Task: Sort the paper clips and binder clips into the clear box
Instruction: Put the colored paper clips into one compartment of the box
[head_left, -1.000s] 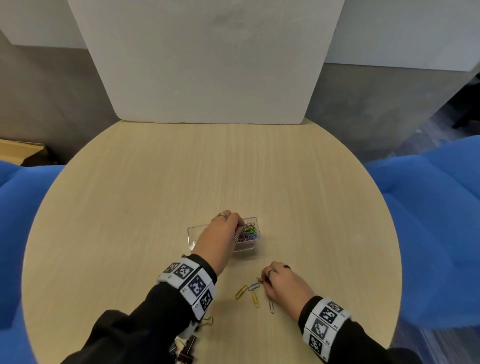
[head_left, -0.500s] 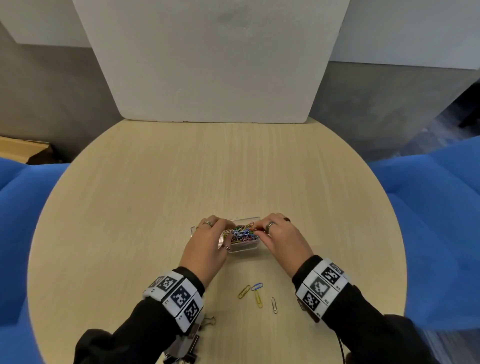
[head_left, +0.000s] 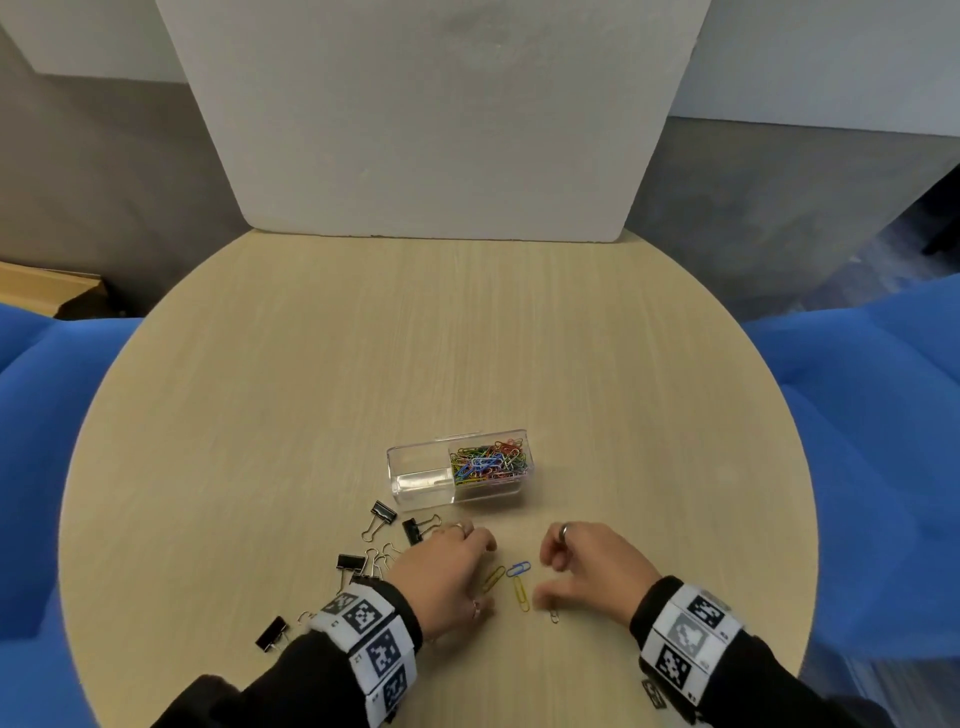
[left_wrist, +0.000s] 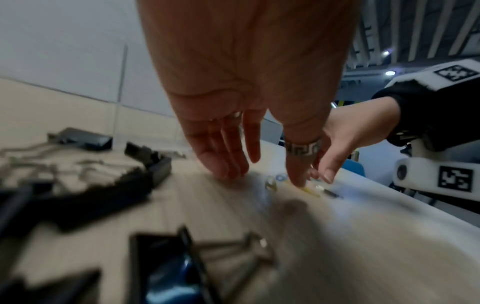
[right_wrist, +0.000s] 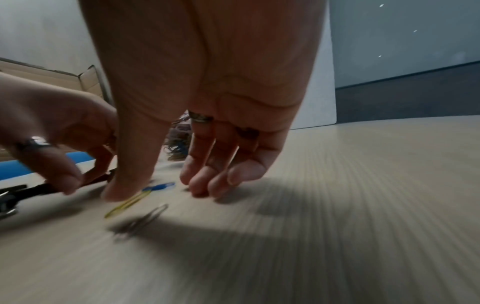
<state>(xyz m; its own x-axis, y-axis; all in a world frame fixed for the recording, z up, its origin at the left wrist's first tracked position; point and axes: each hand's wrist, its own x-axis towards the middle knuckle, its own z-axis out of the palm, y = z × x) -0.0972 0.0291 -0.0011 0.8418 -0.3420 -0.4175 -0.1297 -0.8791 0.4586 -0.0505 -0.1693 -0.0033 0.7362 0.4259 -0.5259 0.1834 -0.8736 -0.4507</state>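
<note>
Near the table's front edge, the left hand (head_left: 445, 582) and right hand (head_left: 589, 569) flank four loose paper clips (head_left: 519, 584) — fingers relaxed, holding nothing. The flat clips may slide rather than lift — clear box (head_left: 421, 475) sits just beyond.

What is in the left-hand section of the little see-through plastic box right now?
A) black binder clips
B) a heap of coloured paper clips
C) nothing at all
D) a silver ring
C: in the head view the left compartment of the clear plastic box shows only bare plastic, the coloured paper clips fill its right compartment, and the black binder clips lie outside it on the round wooden table.
</note>
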